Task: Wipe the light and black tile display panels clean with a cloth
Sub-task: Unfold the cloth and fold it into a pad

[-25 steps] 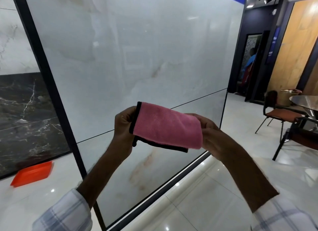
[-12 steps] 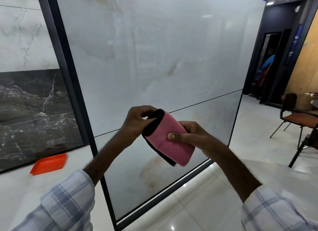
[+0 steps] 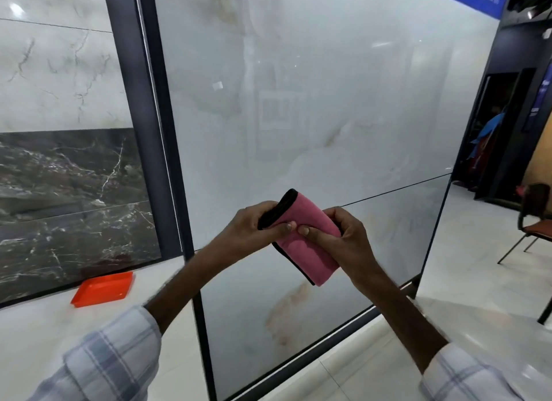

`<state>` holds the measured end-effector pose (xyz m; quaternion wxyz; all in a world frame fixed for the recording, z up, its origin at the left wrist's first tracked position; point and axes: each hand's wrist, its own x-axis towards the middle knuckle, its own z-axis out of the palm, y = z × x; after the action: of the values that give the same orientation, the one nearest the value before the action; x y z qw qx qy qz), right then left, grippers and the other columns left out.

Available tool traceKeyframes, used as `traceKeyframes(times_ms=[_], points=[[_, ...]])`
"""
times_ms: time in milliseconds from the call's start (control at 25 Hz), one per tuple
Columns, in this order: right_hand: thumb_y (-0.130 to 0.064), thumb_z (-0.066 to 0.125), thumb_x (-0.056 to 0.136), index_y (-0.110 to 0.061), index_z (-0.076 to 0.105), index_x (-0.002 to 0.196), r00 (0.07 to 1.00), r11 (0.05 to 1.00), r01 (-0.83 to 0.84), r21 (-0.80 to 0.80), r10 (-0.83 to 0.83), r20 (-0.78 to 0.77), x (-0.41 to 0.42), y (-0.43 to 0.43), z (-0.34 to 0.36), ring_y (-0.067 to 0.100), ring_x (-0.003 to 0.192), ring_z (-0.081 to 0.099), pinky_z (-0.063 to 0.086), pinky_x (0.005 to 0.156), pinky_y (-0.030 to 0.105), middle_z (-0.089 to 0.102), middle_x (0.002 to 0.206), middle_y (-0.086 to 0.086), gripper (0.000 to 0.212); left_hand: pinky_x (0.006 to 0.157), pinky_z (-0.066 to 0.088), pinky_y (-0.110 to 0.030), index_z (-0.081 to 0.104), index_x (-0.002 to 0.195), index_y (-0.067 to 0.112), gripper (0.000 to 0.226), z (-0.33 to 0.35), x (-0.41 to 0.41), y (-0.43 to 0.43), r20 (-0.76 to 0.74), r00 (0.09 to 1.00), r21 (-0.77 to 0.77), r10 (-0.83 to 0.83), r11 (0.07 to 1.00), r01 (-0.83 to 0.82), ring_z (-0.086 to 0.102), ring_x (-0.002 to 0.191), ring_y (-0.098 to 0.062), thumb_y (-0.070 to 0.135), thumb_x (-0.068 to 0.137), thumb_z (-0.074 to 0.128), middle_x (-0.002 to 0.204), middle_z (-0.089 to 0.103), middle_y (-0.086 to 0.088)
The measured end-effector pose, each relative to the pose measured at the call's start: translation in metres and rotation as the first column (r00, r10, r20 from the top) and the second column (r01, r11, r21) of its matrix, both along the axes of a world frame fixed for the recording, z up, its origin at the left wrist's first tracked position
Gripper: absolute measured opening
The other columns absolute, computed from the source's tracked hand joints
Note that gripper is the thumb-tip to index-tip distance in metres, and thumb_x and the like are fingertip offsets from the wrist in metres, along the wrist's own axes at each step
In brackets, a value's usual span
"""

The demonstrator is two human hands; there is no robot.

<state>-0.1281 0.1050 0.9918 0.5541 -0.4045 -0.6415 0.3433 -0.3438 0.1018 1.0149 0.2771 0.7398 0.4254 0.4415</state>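
Before light tile panel [image 3: 328, 102], folded pink cloth [image 3: 310, 248] with black edging is held in air by both hands, apart from panel surface. Upper black-edged end is gripped by left hand [image 3: 254, 224], thumb pressed on top. Right side is pinched by right hand [image 3: 343, 239], fingers curled behind. Black tile panel [image 3: 68, 197] is seen further left; orange tray [image 3: 103, 288] is lying on floor below it.

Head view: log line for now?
cloth: folded | left hand: grips cloth | right hand: grips cloth | light panel: not touched
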Motion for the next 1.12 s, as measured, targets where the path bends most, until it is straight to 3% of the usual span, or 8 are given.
traceKeyframes(times_ms=[160,240,320,440,600,800,960,1120], points=[[-0.048,0.084,0.076,-0.048,0.047,0.122,0.962,0.977,0.086,0.197,-0.133,0.237,-0.026,0.013,0.024,0.005,0.100,0.064,0.046,0.102,0.054,0.068,0.098,-0.018,0.060,0.083,0.059,-0.054,0.079,0.101,0.020,0.044,0.016,-0.027,0.017,0.217,0.971,0.124,0.106,0.983,-0.135,0.073,0.087,-0.027,0.048,0.070,0.093,0.090,0.077,-0.004],[-0.048,0.075,0.074,-0.058,0.034,0.128,0.920,0.966,0.039,0.255,-0.134,0.368,-0.041,0.014,0.042,0.004,0.120,0.045,0.034,0.109,0.051,0.048,0.121,-0.034,0.069,0.086,0.060,-0.055,0.080,0.102,0.026,0.045,0.029,-0.037,0.027,0.248,0.962,0.174,0.113,0.972,-0.159,0.074,0.093,-0.031,0.053,0.068,0.087,0.094,0.078,-0.003],[-0.053,0.066,0.074,-0.058,0.024,0.133,0.894,0.941,-0.023,0.338,-0.131,0.428,-0.060,0.020,0.056,0.004,0.125,0.029,0.037,0.107,0.050,0.027,0.129,-0.044,0.073,0.087,0.061,-0.054,0.080,0.103,0.028,0.039,0.049,-0.050,0.039,0.257,0.961,0.225,0.101,0.961,-0.162,0.074,0.095,-0.027,0.048,0.071,0.087,0.096,0.078,0.000],[-0.053,0.064,0.079,-0.043,0.028,0.143,0.887,0.812,0.040,0.582,-0.297,0.353,-0.082,0.043,0.069,0.000,0.131,0.022,0.032,0.101,0.046,0.027,0.142,-0.033,0.074,0.085,0.062,-0.046,0.080,0.099,0.034,0.027,0.082,-0.067,0.058,0.309,0.944,0.286,0.114,0.936,-0.207,0.074,0.094,-0.024,0.032,0.074,0.091,0.095,0.079,0.002],[-0.055,0.062,0.074,-0.046,0.022,0.138,0.857,0.759,0.004,0.651,-0.339,0.389,-0.113,0.088,0.093,0.010,0.140,0.013,0.018,0.106,0.046,0.017,0.159,-0.013,0.076,0.084,0.060,-0.036,0.079,0.103,0.020,0.032,0.121,-0.078,0.080,0.365,0.923,0.306,0.125,0.920,-0.246,0.075,0.095,-0.023,0.028,0.074,0.090,0.097,0.079,-0.003],[-0.043,0.076,0.076,-0.028,0.034,0.141,0.838,0.472,0.085,0.878,-0.510,0.194,-0.149,0.174,0.162,0.036,0.133,0.032,0.027,0.101,0.055,0.028,0.159,0.011,0.079,0.078,0.060,-0.032,0.077,0.102,0.017,0.031,0.200,-0.092,0.113,0.342,0.934,0.350,0.105,0.908,-0.230,0.072,0.085,-0.011,0.030,0.075,0.083,0.090,0.077,0.003],[-0.039,0.082,0.074,-0.031,0.037,0.139,0.880,0.320,0.184,0.929,-0.475,-0.010,-0.175,0.228,0.233,0.033,0.134,0.029,0.020,0.100,0.043,0.029,0.162,0.010,0.080,0.084,0.062,-0.038,0.076,0.106,0.018,0.021,0.270,-0.104,0.142,0.249,0.953,0.433,0.172,0.860,-0.269,0.071,0.086,-0.011,0.023,0.086,0.080,0.093,0.076,0.002],[-0.040,0.065,0.066,-0.030,0.046,0.140,0.912,0.349,0.163,0.923,-0.411,-0.005,-0.207,0.277,0.292,0.027,0.133,0.026,0.019,0.092,0.039,0.023,0.166,0.002,0.077,0.091,0.051,-0.021,0.072,0.120,0.029,0.032,0.318,-0.143,0.171,0.282,0.910,0.582,0.302,0.700,-0.413,0.066,0.112,-0.008,0.034,0.089,0.079,0.119,0.073,0.007]])
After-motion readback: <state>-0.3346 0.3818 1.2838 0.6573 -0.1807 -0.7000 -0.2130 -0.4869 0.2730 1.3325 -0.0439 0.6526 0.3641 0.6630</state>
